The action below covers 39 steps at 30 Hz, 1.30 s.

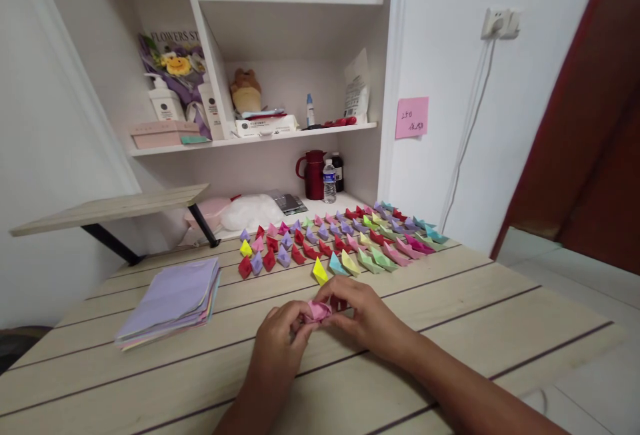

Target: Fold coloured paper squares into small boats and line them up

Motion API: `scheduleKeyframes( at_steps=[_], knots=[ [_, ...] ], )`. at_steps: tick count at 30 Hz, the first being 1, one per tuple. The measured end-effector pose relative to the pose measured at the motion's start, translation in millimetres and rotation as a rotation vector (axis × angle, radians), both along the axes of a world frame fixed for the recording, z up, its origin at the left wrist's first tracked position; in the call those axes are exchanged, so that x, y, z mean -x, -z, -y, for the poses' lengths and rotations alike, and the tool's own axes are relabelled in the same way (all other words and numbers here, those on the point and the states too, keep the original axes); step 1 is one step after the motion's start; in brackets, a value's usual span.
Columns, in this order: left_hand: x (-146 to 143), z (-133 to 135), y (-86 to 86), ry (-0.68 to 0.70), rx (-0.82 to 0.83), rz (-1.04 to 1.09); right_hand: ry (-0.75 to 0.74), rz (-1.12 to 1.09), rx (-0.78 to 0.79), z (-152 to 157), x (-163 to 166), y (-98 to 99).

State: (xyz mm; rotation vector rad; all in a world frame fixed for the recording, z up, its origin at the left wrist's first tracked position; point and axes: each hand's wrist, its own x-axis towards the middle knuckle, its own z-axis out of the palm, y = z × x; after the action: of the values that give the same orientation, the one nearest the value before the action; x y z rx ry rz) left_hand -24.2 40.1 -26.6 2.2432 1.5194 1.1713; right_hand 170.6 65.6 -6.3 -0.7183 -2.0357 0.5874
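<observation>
Pink paper (319,311), small and folded, sat between my hands, just above the surface (440,328) and near its front. My left hand (279,335) pinched it from one side between thumb and forefinger; my right hand (364,312) gripped the other side with thumb and fingertips, so the two hands nearly met around it.

Just beyond my right fingers stood a yellow boat (320,272), with a blue boat (337,264) beside it. Behind these, more folded boats (299,256) stretched back in rows toward the right, in red, purple, pink, green and other colours.

Off to my left lay a stack (173,298) of paper sheets, purple on top, well apart from the boats. Past it, a wooden riser (110,207) stood on black legs.

Farther back, a white bag (253,212) lay near a red jug (314,176), and a clear bottle (329,185) stood just beside the jug. Above them, a shelf (200,148) held a plush toy (246,92). On the wall to the right hung a pink note (412,118) with handwriting.
</observation>
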Motion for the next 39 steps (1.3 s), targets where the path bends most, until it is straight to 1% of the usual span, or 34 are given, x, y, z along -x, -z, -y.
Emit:
scheduleKeyframes(
  at_steps=[6,12,19,25,31,36,39],
  knots=[
    [-1.9,1.3,2.0,0.029,0.091,0.081,-0.058,-0.004,-0.005,0.3,-1.7,0.7],
    [-4.3,2.6,-2.8,0.067,0.133,0.124,-0.125,0.055,-0.008,3.1,-4.4,-1.9],
    [-6.7,4.7,-5.8,0.068,0.128,0.101,-0.04,0.275,-0.074,2.1,-6.0,3.0],
    [-6.8,6.6,-8.1,0.062,0.146,0.089,-0.029,0.207,0.053,3.8,-6.8,-0.2],
    [-8.2,8.6,-10.9,0.049,0.133,0.074,-0.067,0.141,0.072,4.9,-6.6,-4.4],
    [-7.3,9.9,-11.1,0.036,0.115,0.028,-0.018,0.152,0.071,5.4,-8.4,-5.4],
    [-6.7,10.5,-11.6,0.042,0.095,-0.007,-0.018,0.177,0.061,5.9,-10.7,-6.4]
  ],
)
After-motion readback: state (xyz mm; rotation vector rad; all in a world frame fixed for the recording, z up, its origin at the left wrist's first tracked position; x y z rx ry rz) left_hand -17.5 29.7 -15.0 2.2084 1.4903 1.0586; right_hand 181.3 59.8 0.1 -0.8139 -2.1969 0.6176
